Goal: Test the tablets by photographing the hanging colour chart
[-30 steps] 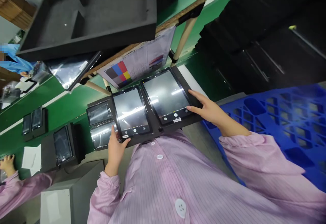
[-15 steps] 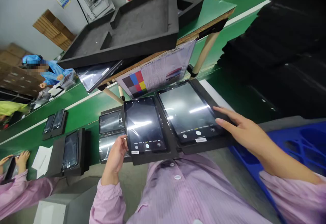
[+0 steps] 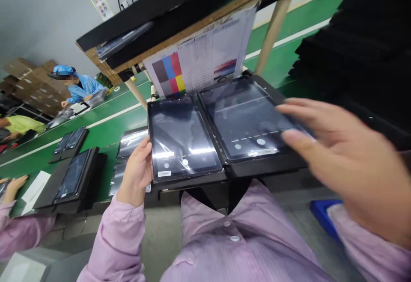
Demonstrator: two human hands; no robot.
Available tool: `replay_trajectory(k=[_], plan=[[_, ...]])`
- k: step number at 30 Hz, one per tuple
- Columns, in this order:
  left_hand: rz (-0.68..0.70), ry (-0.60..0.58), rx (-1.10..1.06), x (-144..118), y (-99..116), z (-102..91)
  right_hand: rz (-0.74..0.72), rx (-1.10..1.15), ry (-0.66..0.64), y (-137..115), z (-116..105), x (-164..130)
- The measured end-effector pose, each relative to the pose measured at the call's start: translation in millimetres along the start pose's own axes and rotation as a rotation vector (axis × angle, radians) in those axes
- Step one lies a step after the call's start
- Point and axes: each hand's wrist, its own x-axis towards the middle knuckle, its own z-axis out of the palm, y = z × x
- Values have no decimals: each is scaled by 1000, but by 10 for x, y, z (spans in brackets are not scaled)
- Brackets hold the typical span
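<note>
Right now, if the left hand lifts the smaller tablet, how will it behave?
The smaller tablet is probably stiff, being a flat slab. Its glossy screen suggests slippery and fragile. The left hand touches only its edge, so it may tilt.

The two tablets (image 3: 183, 138) (image 3: 247, 117) have black frames and dark glossy screens with small white dots and pale streaks of reflected light, and they sit in a black foam tray (image 3: 266, 168). Behind them hangs a white chart (image 3: 205, 57) printed with grey, blue, red and yellow squares. The belt (image 3: 105, 130) is green with a white stripe, and the person's sleeve (image 3: 118, 239) is pale pink with fine pinstripes.
</note>
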Motion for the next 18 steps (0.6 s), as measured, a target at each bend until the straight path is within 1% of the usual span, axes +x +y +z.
replay_trajectory(k=[2, 3, 5, 6, 8, 10, 12, 15, 18], plan=[[85, -34, -1, -21, 23, -22, -132, 83, -124, -289, 164, -6], [130, -43, -1, -23, 34, -31, -160, 130, -183, -405, 267, -6], [215, -40, -1, -1, 43, -39, -128, 244, -257, -571, 490, 4], [254, -33, -1, 25, 39, -36, -84, 303, -262, -626, 600, 13], [322, -15, -12, 98, 10, -24, -7, 400, -208, -693, 800, 36], [373, 3, -38, 184, -42, -17, 38, 494, -96, -730, 963, 65], [405, 16, -56, 258, -111, -28, 66, 635, 6, -756, 1092, 98], [458, 2, -20, 315, -228, -72, 166, 896, 82, -796, 1216, 154], [581, -8, 88, 297, -318, -118, 268, 1032, 101, -832, 1264, 203]])
